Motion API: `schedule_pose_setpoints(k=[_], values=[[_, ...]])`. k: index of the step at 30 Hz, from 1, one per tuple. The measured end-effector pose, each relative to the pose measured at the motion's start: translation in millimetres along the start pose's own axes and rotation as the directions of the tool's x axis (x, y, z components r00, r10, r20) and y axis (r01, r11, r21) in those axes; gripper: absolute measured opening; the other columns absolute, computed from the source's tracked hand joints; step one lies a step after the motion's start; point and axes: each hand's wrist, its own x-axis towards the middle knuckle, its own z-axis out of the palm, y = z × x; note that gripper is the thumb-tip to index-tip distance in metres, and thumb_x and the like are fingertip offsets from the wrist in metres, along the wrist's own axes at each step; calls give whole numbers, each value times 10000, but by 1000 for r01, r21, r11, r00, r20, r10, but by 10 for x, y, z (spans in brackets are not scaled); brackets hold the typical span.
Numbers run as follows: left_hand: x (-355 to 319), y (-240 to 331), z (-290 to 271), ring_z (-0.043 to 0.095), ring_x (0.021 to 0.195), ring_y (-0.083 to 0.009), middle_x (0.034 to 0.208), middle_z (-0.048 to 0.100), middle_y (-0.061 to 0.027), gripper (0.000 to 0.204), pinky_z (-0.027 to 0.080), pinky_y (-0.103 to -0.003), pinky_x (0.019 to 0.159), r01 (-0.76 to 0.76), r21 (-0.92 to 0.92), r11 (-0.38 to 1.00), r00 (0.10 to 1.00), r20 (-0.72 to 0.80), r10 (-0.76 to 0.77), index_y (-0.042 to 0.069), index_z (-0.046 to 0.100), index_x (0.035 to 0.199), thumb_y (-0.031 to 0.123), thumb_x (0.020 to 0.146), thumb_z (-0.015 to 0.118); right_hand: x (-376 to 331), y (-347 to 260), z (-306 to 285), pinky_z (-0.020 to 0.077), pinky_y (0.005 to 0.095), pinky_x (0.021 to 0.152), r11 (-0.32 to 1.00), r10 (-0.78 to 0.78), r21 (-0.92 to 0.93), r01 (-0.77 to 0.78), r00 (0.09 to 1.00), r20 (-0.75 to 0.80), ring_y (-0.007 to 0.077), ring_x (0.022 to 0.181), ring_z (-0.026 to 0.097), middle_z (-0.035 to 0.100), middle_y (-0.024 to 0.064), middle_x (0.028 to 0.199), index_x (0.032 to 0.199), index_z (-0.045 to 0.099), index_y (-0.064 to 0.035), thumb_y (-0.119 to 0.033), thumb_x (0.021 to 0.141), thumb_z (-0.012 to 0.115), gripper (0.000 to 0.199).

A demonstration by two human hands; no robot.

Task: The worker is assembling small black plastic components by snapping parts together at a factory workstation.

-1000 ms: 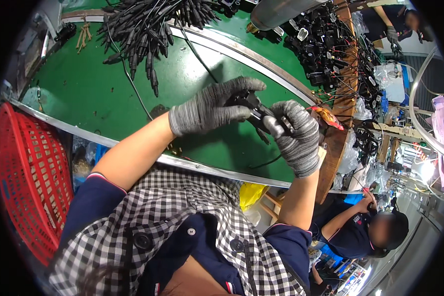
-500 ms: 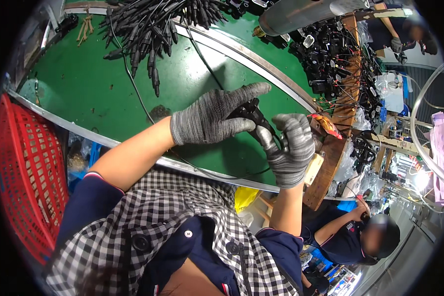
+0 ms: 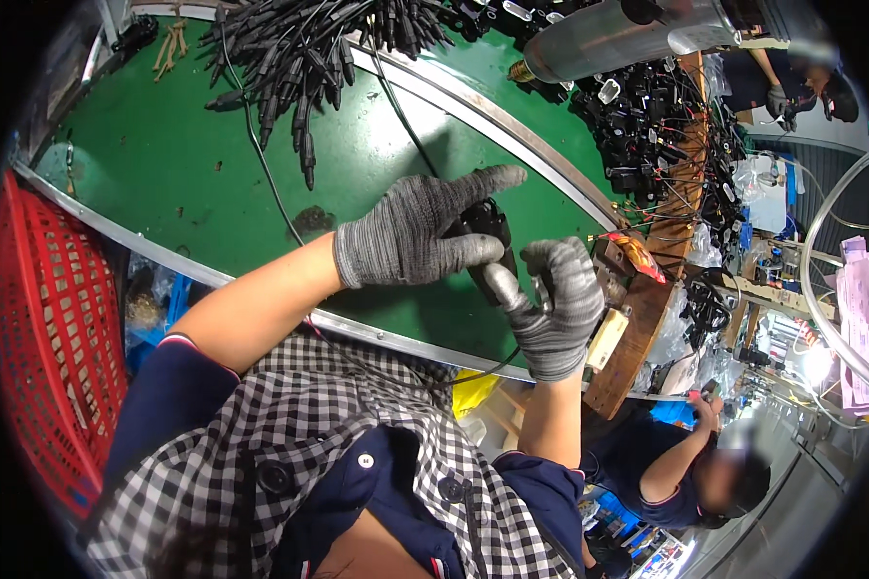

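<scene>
My left hand (image 3: pixel 420 230), in a grey knit glove, grips a black plastic fitting (image 3: pixel 487 222) at the middle of the bench. Its forefinger stretches out past the fitting and its thumb presses from the near side. Close on the right is my right hand (image 3: pixel 556 307), gloved alike. Its fingers are curled and its thumb lies on the fitting's lower end. The gloves partly hide the fitting. A thin black cable (image 3: pixel 488 374) runs below my right hand, along the bench's near edge.
A heap of black cable connectors (image 3: pixel 304 72) covers the far bench. Black wired parts (image 3: pixel 637 125) crowd the right, beyond a metal cylinder (image 3: pixel 618 43). A wooden board (image 3: pixel 637 352) lies right of my hand, a red basket (image 3: pixel 63 357) at left. Another person (image 3: pixel 661 454) sits lower right.
My right hand has shifted slightly left and down. The fitting now stands more upright between my hands. My left hand has hardly moved.
</scene>
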Motion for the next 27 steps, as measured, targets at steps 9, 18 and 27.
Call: schedule_pose_setpoints(k=[9,18,27], values=[[-2,6,-52,646,753,-264,834,648,-123,650,503,-333,730,120,-86,989,990,80,-113,99,324,1350,273,801,624,-44,83,55,436,304,529,982,-114,-165,94,987,-115,234,559,540,552,87,663,741,567,-57,-131,700,730,184],[21,-61,-40,570,867,-172,942,618,-94,623,443,-314,828,-46,-206,978,985,153,78,62,305,1368,188,834,599,-82,102,57,422,269,537,976,-173,-161,147,972,-159,164,541,520,544,61,631,747,578,-48,-150,724,718,175],[40,-51,-30,565,789,-140,888,613,-49,608,456,-311,779,54,-146,988,995,86,-41,67,337,1351,208,827,612,-65,100,113,423,288,498,854,331,382,-354,935,125,182,515,515,551,53,626,739,587,-50,-166,751,694,158]])
